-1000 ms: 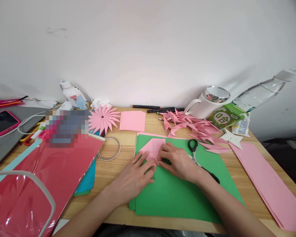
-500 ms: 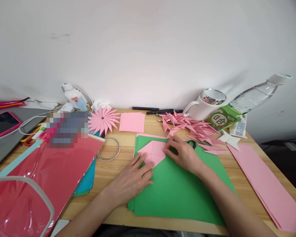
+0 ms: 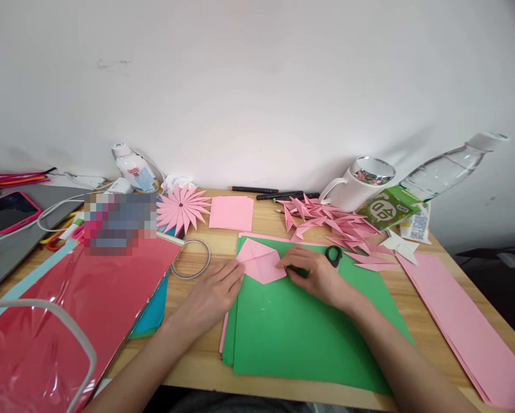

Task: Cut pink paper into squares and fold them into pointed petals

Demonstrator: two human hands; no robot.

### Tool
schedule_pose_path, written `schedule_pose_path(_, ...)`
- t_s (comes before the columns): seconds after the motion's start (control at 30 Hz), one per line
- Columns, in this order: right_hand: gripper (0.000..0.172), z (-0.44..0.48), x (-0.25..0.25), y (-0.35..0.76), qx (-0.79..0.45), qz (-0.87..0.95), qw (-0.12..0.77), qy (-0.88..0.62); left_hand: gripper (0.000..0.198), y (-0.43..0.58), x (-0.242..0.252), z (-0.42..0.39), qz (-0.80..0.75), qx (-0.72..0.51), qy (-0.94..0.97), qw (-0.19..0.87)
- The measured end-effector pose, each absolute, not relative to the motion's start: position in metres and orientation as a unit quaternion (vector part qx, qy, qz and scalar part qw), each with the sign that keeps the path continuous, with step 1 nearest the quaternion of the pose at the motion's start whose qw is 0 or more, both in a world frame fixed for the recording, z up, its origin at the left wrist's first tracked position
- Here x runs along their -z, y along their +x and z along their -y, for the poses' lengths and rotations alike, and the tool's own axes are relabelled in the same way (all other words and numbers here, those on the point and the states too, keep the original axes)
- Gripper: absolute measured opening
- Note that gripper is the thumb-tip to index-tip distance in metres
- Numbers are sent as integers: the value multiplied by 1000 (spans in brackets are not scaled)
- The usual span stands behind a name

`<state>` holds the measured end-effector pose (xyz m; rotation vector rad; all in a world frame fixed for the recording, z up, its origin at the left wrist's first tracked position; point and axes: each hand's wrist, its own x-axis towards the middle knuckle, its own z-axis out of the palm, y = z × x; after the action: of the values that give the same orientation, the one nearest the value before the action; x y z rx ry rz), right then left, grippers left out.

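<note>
A creased pink paper (image 3: 262, 262) with folded corners lies near the top left of the green sheets (image 3: 309, 338). My left hand (image 3: 223, 287) has its fingers together, the tips at the paper's left corner. At the right corner, my right hand (image 3: 309, 272) pinches the edge between thumb and fingers. Behind the paper sits a stack of pink squares (image 3: 230, 213), with a pink pointed paper wheel (image 3: 182, 207) to its left. Folded pink pieces (image 3: 326, 221) are heaped at the back right.
Black scissors handle (image 3: 334, 256) is beside my right hand. A white mug (image 3: 354, 186), clear bottle (image 3: 447, 169) and green packet (image 3: 384, 206) stand at the back right. Pink strips (image 3: 464, 327) lie right; a red plastic-covered pack (image 3: 85, 304) and metal ring (image 3: 191, 259) are left.
The pink paper has turned, and its corners point differently. My left hand has moved left off its lower part to its left corner. My right hand has shifted slightly left.
</note>
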<state>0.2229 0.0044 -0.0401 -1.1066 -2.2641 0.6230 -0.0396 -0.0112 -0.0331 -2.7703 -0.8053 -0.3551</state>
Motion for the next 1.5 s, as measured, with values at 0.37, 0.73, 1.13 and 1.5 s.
schedule_pose_path(0.37,7,4,30,217,-267,853,268,-358,31,-30,38,13,284,93,-954,35)
schedule_pose_path(0.73,15,0,45,203,-286,797,291,-445,20,-25,33,7,223,163,-961,-4)
schedule_pose_path(1.13,2,-1,45,193,-250,780,272,-505,27,-23,39,7,242,213,-945,-49)
schedule_pose_path(1.5,4,-4,45,189,-214,776,260,-533,25,-24,42,5,227,216,-948,-62)
